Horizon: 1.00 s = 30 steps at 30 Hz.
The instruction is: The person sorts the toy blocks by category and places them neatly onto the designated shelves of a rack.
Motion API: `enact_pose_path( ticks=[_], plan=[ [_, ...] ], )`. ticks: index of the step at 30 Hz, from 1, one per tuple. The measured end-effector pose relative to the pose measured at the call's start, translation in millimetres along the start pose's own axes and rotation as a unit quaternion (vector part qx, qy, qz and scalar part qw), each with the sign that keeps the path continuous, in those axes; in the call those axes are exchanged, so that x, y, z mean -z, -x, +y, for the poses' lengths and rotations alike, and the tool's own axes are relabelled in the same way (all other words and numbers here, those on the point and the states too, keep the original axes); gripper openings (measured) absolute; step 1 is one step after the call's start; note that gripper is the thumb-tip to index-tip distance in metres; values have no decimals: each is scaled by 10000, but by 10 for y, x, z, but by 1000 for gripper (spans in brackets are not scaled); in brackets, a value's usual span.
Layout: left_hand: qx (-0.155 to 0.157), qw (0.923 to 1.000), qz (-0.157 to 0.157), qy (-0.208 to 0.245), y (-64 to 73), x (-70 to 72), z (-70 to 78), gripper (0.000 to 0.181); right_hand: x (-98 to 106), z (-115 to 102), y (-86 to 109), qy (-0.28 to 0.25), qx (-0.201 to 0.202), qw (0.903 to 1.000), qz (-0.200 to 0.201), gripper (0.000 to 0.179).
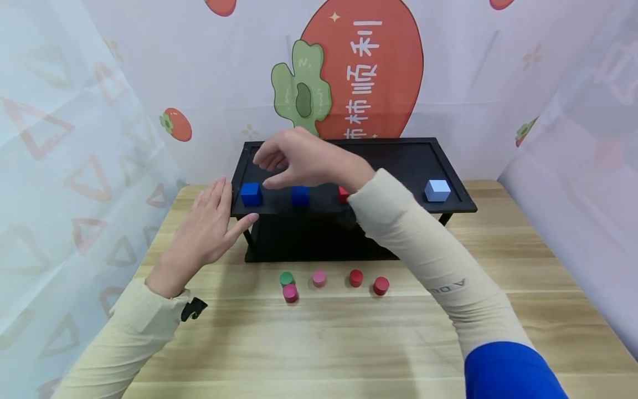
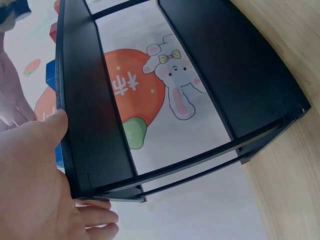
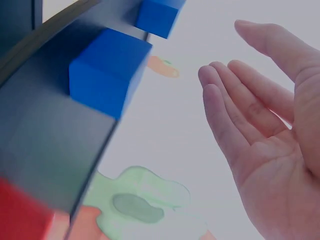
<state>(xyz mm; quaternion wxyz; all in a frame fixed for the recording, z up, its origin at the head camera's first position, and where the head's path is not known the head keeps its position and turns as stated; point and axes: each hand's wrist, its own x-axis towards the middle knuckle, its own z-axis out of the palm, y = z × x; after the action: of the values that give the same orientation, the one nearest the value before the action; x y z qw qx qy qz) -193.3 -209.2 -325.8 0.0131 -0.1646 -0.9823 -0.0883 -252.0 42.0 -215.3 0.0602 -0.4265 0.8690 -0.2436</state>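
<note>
A black two-tier shelf (image 1: 399,155) stands at the back of the table. My left hand (image 1: 206,224) rests against its left end, fingers straight along the side; the left wrist view shows the thumb (image 2: 56,125) on the front edge. Over the shelf's left part hovers my right hand (image 1: 304,158), fingers loosely bent and holding nothing. Along the front of the top sit a blue block (image 1: 251,194), a second blue block (image 1: 300,196), a red block (image 1: 343,194) and a pale blue block (image 1: 437,190). The right hand and forearm partly cover the second blue block and the red one.
Small round pieces lie on the wooden table (image 1: 279,349) before the shelf: a green one (image 1: 286,279), a magenta one (image 1: 290,293), a pink one (image 1: 319,279) and two red ones, one nearer the middle (image 1: 356,278). A printed cloth (image 1: 463,66) hangs behind and at both sides.
</note>
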Motion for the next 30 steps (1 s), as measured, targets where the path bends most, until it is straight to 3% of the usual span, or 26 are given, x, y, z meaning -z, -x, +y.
enact_pose_path(
  ticks=[9,16,22,26,30],
  plan=[
    [22,10000,-35,-25,-12,36,18,102,157,57,792,-152,291,9968,735,44],
    [24,10000,-51,-40,-7,38,17,101,-20,256,1458,-306,400,9930,1067,41],
    [49,9999,-92,-31,-5,43,23,102,-427,570,1977,-602,-384,9924,1005,41],
    [53,9999,-114,-18,-7,41,27,102,-769,825,2264,-864,-1078,9853,1008,41],
    [53,9999,-145,-24,-2,42,30,102,-1120,1076,2462,-1221,-1478,9771,926,43]
  ],
)
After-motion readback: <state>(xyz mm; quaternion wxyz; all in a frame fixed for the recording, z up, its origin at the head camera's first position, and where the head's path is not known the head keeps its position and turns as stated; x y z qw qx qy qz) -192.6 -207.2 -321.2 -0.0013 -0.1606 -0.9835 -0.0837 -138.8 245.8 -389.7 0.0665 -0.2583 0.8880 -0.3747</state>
